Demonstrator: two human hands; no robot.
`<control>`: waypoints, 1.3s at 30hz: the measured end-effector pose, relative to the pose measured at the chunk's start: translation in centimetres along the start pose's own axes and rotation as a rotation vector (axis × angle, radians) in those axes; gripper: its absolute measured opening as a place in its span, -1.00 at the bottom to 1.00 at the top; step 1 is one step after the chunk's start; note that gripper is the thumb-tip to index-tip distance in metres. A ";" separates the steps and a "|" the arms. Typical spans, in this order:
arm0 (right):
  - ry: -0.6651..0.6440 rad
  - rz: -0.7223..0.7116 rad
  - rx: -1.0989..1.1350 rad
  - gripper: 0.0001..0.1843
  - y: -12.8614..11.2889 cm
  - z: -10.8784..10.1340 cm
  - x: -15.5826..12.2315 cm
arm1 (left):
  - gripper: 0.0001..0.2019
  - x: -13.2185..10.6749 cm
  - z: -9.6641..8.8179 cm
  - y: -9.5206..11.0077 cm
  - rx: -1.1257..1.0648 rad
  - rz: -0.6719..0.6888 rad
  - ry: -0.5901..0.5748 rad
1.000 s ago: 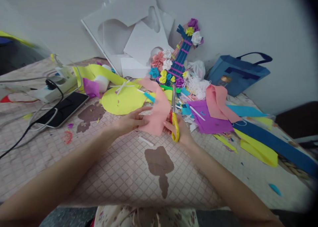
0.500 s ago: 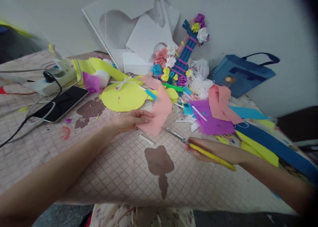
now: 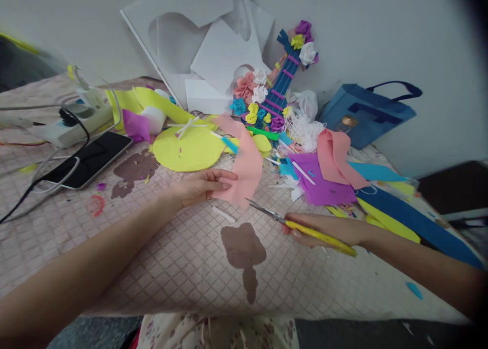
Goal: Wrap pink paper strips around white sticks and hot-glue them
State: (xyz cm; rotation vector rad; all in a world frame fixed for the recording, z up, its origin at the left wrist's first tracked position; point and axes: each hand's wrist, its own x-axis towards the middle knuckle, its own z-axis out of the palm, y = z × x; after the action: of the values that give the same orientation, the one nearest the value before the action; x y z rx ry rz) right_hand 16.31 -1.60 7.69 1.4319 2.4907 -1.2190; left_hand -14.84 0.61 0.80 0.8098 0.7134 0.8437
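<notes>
1. Left grip, centre of the frame: thumb and fingers pinch the lower left edge of the pink strip.
2. Right grip, right of centre: closed around the yellow-handled scissors. The blades point left and appear nearly together.
3. Workpiece position: the pink strip lies mid-frame, curving upward from the left grip and passing to the right of the yellow disc. The scissors' tips are at its lower right corner; contact cannot be confirmed from this view.
4. Completed work, as judged: the guitar-shaped piece, upper centre, carries paper flowers and cross bands and looks largely assembled. White board with cut-out openings leans behind it.
5. Work in hand, as judged: trimming of the pink strip seems to be at an early stage. No slit can be made out in it.
6. Remaining, as judged: the cut itself and any shaping of the strip. A second pink piece lies folded over purple paper, right of centre.
7. Desk: a loose white strip lies just below the workpiece.
</notes>
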 end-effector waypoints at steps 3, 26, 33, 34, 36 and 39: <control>-0.320 0.024 0.114 -0.73 -0.3 0.0 0.3 | -0.71 0.1 -0.2 -0.2 0.087 0.003 0.002; -0.482 0.078 -0.043 -0.55 -0.7 -0.6 0.7 | -0.67 0.5 -0.4 -0.7 0.218 0.009 -0.151; -0.493 0.077 -0.072 -0.55 -0.4 -0.6 0.8 | -0.65 0.6 -0.5 -0.9 0.229 0.005 -0.145; -0.493 0.075 -0.078 -0.55 -0.4 -0.6 0.8 | -0.66 0.5 -0.6 -0.8 0.234 0.004 -0.146; -0.493 0.069 -0.097 -0.55 -0.6 -0.6 0.8 | -0.66 0.5 -0.6 -0.8 0.245 0.001 -0.149; -0.499 0.064 -0.124 -0.56 -1.2 -0.7 0.8 | -0.67 0.5 -0.6 -0.7 0.263 -0.008 -0.151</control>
State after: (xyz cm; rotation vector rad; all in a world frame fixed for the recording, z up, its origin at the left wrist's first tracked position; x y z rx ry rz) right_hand 15.21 -0.85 8.58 1.0141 2.1216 -1.2038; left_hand -14.80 0.88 -0.20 1.0938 0.7018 0.6809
